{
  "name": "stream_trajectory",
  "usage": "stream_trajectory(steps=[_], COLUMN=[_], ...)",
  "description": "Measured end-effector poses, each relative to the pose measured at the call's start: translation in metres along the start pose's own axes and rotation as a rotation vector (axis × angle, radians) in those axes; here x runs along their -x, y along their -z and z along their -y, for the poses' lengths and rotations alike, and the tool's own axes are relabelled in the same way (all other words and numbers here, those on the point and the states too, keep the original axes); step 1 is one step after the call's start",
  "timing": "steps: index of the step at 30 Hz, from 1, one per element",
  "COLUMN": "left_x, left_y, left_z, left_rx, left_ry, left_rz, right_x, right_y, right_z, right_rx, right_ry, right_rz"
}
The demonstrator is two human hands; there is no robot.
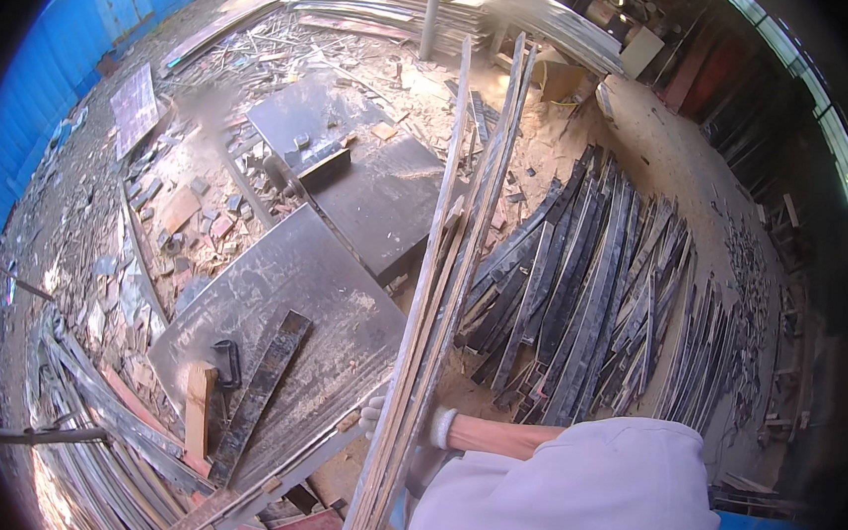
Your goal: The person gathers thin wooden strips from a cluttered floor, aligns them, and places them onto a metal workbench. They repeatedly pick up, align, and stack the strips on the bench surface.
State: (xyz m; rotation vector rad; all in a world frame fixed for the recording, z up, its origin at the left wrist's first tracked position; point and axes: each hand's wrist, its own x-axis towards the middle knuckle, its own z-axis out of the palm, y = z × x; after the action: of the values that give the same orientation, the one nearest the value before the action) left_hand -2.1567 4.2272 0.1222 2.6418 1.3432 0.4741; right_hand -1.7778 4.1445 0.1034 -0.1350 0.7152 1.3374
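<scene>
Your gloved right hand is gripping long strips running alongside the metal desk; they're probably feeling stiff but whippy, so holding mid-length is likely balancing them best.

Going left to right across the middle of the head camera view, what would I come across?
Blue wall → scattered scraps → dark worktable → long strips gripped by the right hand → heap of dark strips → row of thinner strips.
</scene>
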Motion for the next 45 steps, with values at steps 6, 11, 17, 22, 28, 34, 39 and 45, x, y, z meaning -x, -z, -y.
stream_trajectory(steps=[6,11,17,22,28,34,39,45], left_x=[0.008,0.031,0.056,0.041,0.019,-0.066,-0.181,-0.190], left_y=[-0.021,-0.045,-0.073,-0.086,-0.103,-0.017,0.155,0.105], left_z=[0.039,0.066,0.083,0.063,-0.026,-0.127,-0.200,-0.142], left_rx=[0.148,0.322,0.580,0.807,0.996,1.218,2.153,2.675], left_ry=[0.051,0.089,0.079,0.005,-0.032,-0.545,-0.467,-0.030], left_rz=[0.076,0.116,0.262,0.339,0.604,0.800,0.453,0.391], right_x=[-0.035,-0.036,0.016,0.085,0.140,0.176,0.196,0.221], right_y=[0.045,0.040,0.030,-0.032,-0.093,-0.120,-0.037,0.009], right_z=[-0.027,-0.054,-0.101,-0.154,-0.179,-0.192,-0.117,-0.074], right_rx=[0.082,0.963,1.446,0.858,1.287,1.655,2.076,2.514], right_ry=[0.092,0.589,1.102,0.800,1.148,1.507,1.831,1.918], right_rz=[0.391,0.367,0.020,0.412,0.314,0.093,-0.365,-0.232])
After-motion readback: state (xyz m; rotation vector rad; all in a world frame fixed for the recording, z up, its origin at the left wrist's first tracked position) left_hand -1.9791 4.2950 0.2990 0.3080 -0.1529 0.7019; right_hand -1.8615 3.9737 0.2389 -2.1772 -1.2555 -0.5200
